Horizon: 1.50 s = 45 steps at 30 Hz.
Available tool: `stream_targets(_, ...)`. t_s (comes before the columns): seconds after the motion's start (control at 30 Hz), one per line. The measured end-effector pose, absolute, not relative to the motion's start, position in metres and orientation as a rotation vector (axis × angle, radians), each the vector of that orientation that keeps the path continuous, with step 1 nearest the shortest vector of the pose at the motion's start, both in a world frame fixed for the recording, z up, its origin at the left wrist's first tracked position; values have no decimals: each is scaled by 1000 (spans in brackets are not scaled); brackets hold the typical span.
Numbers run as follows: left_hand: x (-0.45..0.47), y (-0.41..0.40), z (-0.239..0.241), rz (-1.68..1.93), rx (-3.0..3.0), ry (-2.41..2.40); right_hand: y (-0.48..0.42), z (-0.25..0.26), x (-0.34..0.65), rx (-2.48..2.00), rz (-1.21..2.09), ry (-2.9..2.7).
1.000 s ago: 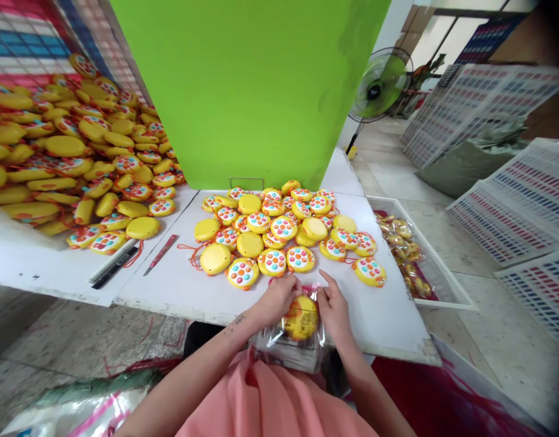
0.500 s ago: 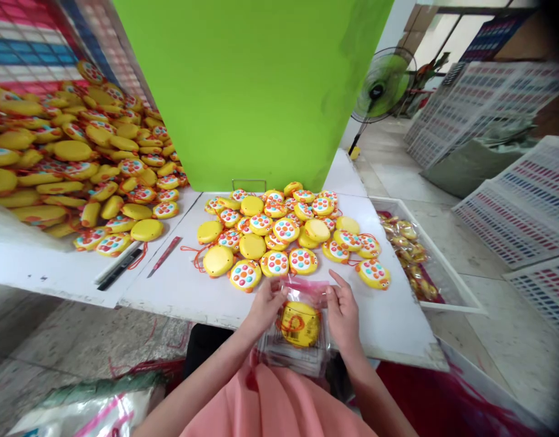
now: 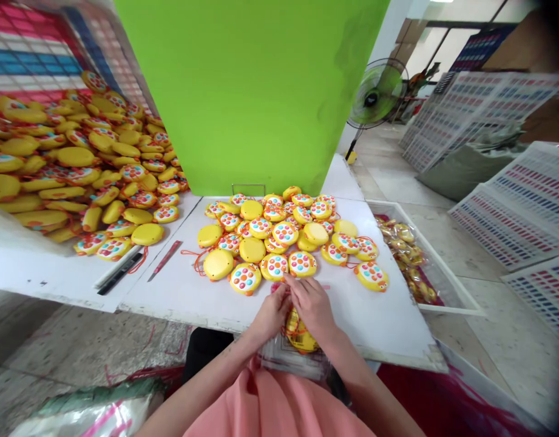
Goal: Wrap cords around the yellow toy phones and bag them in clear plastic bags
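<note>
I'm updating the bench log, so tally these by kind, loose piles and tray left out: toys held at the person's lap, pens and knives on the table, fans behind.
Held toy: 1
Pens, white pen and black pen: 2
Knife: 1
Fan: 1
Total: 5

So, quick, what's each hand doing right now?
Left hand: closed, pinching the far end of the bagged yellow toy.
Right hand: apparently closed on that same end, its grip partly hidden.
</note>
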State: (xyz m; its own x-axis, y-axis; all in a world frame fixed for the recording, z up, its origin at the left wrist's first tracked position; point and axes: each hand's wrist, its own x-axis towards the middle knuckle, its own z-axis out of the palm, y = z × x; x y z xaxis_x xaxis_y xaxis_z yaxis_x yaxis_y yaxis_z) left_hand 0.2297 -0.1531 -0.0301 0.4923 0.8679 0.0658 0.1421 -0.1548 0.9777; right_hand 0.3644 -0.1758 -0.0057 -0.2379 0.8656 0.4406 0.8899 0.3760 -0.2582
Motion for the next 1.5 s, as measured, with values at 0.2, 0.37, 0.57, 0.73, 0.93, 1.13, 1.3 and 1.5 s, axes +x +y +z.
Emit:
stream_targets(0.2, 228, -153, -35, 713, 1534, 874, -170, -26, 392, -1674, -110, -1802)
stream_targets(0.37, 228, -152, -38, 687, 1253, 903, -209, -43, 502, -1958, -306, -1412)
stream_targets(0.57, 227, -149, -41, 702, 1123, 832, -260, -61, 577, -2105, -385, -1499)
stream_targets(0.73, 228, -145, -48, 703, 1159, 842, -238, -58, 521, -2019, -522, -1495)
stream_targets(0.93, 229, -145, -46, 700, 1120, 822, -218, -52, 489, -1899, -298, -1603)
stream_targets(1.13, 228, -146, -36, 705, 1086, 799, -222, -34, 485, -1876, 245, -1228)
stream_targets(1.3, 227, -144, -33, 695, 1047, 769, -210, -28, 439, -1753, 580, -1382)
stream_targets(1.5, 225, -142, -39, 688, 1003, 759, -205, -32, 444, -1515, 781, -842)
